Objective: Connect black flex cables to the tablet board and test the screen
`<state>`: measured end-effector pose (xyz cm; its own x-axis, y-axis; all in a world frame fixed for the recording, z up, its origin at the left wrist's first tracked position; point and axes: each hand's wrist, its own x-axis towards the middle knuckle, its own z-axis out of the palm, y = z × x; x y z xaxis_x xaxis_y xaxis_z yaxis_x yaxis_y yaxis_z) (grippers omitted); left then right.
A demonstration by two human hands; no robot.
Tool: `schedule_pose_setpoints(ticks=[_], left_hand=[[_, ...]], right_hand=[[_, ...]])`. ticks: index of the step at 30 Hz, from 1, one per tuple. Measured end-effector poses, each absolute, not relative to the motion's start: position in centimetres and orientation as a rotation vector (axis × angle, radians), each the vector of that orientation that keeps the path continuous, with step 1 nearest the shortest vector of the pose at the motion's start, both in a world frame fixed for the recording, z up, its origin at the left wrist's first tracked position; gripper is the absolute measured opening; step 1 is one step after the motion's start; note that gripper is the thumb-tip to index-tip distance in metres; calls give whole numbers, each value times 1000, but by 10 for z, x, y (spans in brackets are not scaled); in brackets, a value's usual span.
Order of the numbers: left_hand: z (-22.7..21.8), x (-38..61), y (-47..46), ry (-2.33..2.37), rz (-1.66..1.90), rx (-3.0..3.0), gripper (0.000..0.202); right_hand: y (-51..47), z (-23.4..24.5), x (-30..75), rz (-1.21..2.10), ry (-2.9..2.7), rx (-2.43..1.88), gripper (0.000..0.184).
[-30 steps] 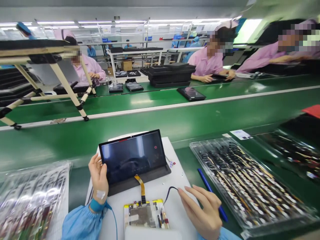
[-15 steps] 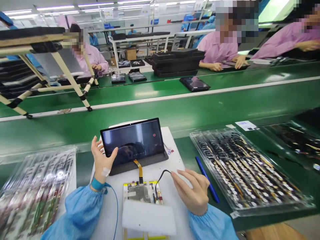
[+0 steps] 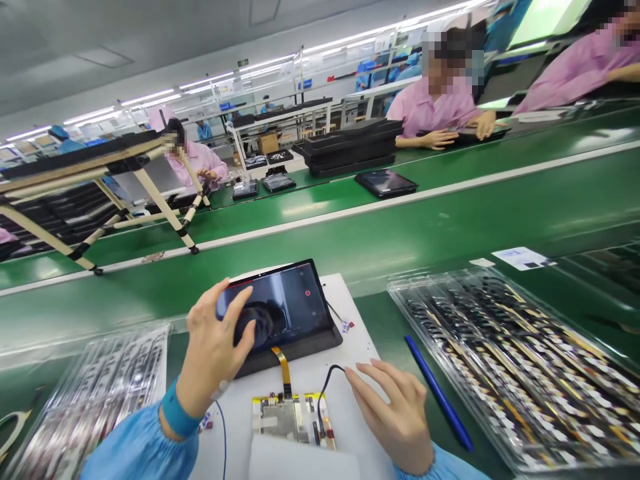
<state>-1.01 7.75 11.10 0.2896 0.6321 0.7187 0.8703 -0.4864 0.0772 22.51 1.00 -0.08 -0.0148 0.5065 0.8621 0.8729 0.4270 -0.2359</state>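
Assembly hall, a long green conveyor belt (image 3: 400, 233) crossing the view, co-workers in pink smocks (image 3: 435, 107) beyond it.

Lot on the near belt: white rectangular work sheet (image 3: 353, 320) bearing a black-framed tablet (image 3: 300, 280) in a dark folio case (image 3: 310, 343), screen lit, near the sheet's far edge. Left hand (image 3: 215, 340) lies over the screen's left half, fingers spread, clamped on nothing visible. Amber flex ribbon (image 3: 283, 370) already joins the tablet's near edge to a gold-edged circuit board (image 3: 290, 420), whose near end lies under a white foam pad (image 3: 300, 460).

Right hand (image 3: 395, 417) rests open on the sheet, fingertips just beside a thin black cable (image 3: 333, 380) — its far end (at the fingertips) cannot be made out, so its connection is unconfirmed.

Open room: a green strip off the sheet's right edge, holding a blue pen (image 3: 440, 393), then a transparent tray of parts (image 3: 515, 373).
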Motion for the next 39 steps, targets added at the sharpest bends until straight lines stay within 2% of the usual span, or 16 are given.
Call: schedule_pose_setpoints(ticks=[3, 7, 17, 31, 36, 39], left_hand=[[122, 4, 91, -1267, -795, -2248, 33], [123, 23, 114, -1234, -806, -2200, 29], [65, 63, 141, -1250, -533, -2337, 46], [64, 48, 120, -1287, -560, -2322, 52], [60, 16, 102, -1464, -564, -2346, 53], [54, -11, 93, -1639, -697, -2294, 54]], right_hand=[[11, 0, 225, -440, -1660, -1202, 14], [12, -3, 226, -423, -1627, -1202, 15], [12, -6, 226, -409, -1606, -1211, 21], [11, -1, 225, -409, -1579, -1216, 18], [12, 5, 221, -425, -1571, -1211, 19], [13, 6, 219, -435, -1547, -1219, 20]])
